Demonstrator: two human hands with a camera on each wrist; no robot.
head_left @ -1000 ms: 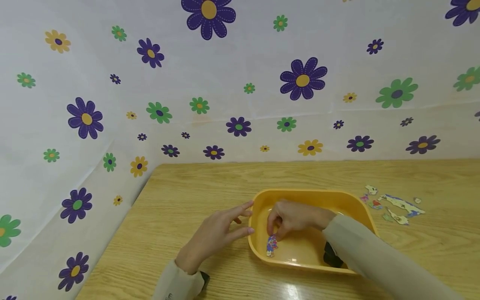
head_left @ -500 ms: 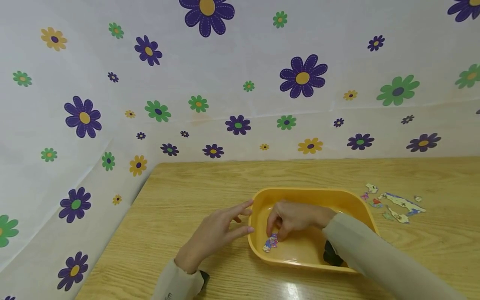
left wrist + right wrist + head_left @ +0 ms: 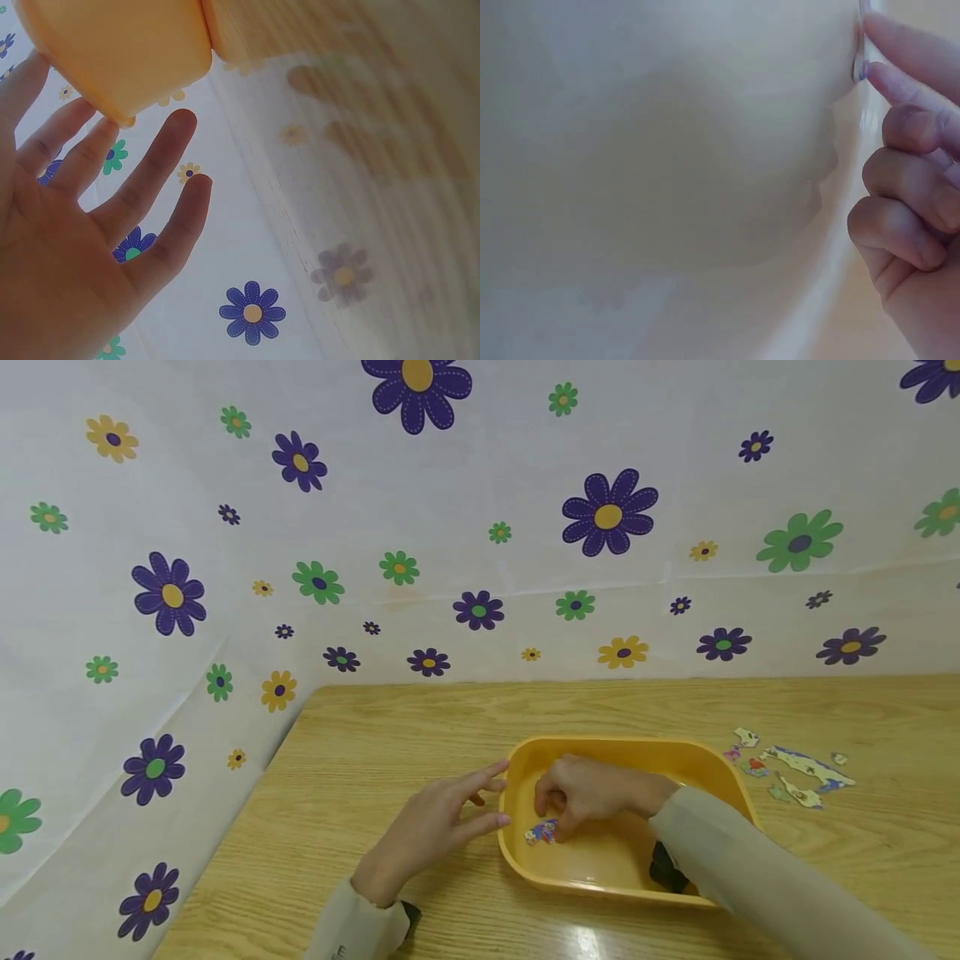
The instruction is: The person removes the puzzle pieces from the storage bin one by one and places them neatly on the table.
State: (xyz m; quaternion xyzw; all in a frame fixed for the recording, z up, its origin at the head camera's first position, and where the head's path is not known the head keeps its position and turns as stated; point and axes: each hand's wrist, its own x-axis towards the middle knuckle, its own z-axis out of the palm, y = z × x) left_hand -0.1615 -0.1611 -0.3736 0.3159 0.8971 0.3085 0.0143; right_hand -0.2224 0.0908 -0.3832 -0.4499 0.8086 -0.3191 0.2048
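Observation:
A small flat cut-out piece, printed in blue, red and cream like a picture puzzle piece, lies on the floor of a yellow plastic tub. My right hand reaches into the tub and pinches the piece's edge between thumb and forefinger. In the right wrist view, both fingertips meet the thin edge of the piece while the other fingers curl into the palm. My left hand stays outside, its extended fingers touching the tub's left wall. The left wrist view has those fingertips along the rim.
Several similar cut-out pieces lie scattered on the wooden table right of the tub. A white flowered sheet hangs behind and along the left side. Dark wrist cameras sit under the cuffs.
The piece has turned under my right fingers, its lower end swinging from pointing toward me to pointing left. The left hand has kept its place at the tub.

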